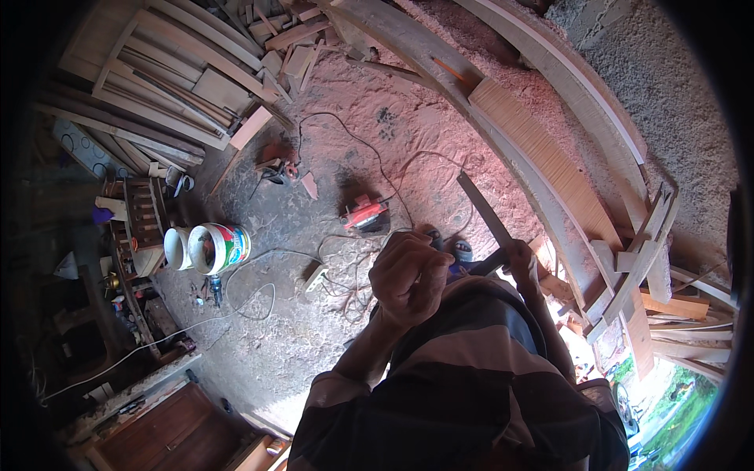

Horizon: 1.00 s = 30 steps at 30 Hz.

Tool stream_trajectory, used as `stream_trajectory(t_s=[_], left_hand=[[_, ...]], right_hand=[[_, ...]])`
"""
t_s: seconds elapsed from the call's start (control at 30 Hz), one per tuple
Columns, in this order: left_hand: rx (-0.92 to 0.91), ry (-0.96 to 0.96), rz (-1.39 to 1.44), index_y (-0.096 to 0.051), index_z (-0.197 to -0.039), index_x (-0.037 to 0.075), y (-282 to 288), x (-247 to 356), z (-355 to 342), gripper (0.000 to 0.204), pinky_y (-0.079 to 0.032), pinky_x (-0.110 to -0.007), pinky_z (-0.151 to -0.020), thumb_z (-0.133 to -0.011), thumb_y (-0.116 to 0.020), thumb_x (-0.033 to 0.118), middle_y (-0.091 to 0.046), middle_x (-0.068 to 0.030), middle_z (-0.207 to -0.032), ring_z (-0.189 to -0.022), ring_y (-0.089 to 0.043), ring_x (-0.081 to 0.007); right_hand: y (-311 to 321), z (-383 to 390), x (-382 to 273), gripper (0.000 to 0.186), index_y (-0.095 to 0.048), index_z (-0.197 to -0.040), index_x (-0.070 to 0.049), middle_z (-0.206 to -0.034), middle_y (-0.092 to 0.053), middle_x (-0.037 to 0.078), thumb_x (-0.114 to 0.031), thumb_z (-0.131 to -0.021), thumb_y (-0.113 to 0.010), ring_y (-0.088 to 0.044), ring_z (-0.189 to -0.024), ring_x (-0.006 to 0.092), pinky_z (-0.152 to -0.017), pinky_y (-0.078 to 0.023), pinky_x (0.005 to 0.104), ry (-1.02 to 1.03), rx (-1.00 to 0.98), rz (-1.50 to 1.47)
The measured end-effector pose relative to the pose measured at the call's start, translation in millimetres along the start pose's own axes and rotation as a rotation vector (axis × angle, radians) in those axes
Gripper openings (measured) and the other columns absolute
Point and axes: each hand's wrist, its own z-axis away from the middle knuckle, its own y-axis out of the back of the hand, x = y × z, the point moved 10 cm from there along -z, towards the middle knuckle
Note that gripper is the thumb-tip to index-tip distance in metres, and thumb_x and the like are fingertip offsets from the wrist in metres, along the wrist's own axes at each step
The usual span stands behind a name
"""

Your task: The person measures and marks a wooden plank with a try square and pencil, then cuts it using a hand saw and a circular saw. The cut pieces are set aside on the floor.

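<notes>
My left hand is raised near the middle of the view with its fingers curled closed; whatever is inside, if anything, is hidden. My right hand, lower and to the right by my body, grips a long, flat, dark carpenter's square, whose blade slants up and away. Beyond my hands a red power tool rests on the dusty floor among cables. My sandalled feet show partly behind the square and my hands.
Stacked boards lean at upper left. Two white buckets stand left, near a power strip and cables. A long curved timber runs along the right side, with pink sawdust around it. A wooden cabinet sits at lower left.
</notes>
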Motion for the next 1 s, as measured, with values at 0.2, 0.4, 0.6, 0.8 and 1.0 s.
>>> stream_trajectory(t_s=[0.2,0.4,0.6,0.8,1.0], left_hand=[[-0.007,-0.014,0.025,-0.066,-0.077,-0.003,-4,-5,-2,0.028,-0.054,-0.042,-0.068,-0.099,-0.063,0.015,-0.068,-0.01,-0.066,-0.061,-0.061,-0.0207],[-0.015,-0.015,0.039,-0.066,-0.077,-0.002,-7,-6,-4,0.028,-0.054,-0.042,-0.069,-0.099,-0.063,0.015,-0.068,-0.0102,-0.066,-0.06,-0.061,-0.0201],[-0.015,0.056,0.055,-0.066,-0.076,-0.001,-5,-15,2,0.028,-0.054,-0.043,-0.07,-0.098,-0.063,0.016,-0.067,-0.0095,-0.066,-0.061,-0.061,-0.0209],[-0.051,0.05,-0.025,-0.06,-0.072,0.001,-3,-23,12,0.037,-0.053,-0.041,-0.069,-0.103,-0.051,0.02,-0.061,-0.0093,-0.065,-0.065,-0.062,-0.0256],[-0.159,0.124,-0.053,-0.056,-0.072,0.001,-20,-37,12,0.048,-0.05,-0.037,-0.065,-0.11,-0.046,0.028,-0.055,-0.0073,-0.063,-0.062,-0.057,-0.0222]], right_hand=[[7,3,0,0.037,-0.069,-0.112,0.003,-0.083,-0.069,0.008,-0.032,-0.105,-0.059,-0.065,-0.064,0.0136,-0.053,-0.053,0.03,-0.009,0.037,0.036],[12,8,14,0.042,-0.069,-0.112,0.004,-0.083,-0.069,0.009,-0.035,-0.105,-0.058,-0.065,-0.065,0.0146,-0.054,-0.053,0.0305,-0.077,0.04,-0.008],[9,12,22,0.043,-0.069,-0.107,0.004,-0.082,-0.068,0.01,-0.038,-0.104,-0.06,-0.064,-0.061,0.0153,-0.053,-0.054,0.0307,-0.066,0.055,-0.016],[1,21,33,0.03,-0.068,-0.112,0.001,-0.091,-0.074,0.013,-0.027,-0.102,-0.063,-0.072,-0.063,0.0194,-0.054,-0.06,0.0325,-0.19,0.08,-0.023],[0,21,36,0.043,-0.072,-0.094,0.0,-0.07,-0.071,0.014,-0.04,-0.1,-0.058,-0.071,-0.061,0.0245,-0.056,-0.056,0.0427,-0.173,0.168,0.003]])
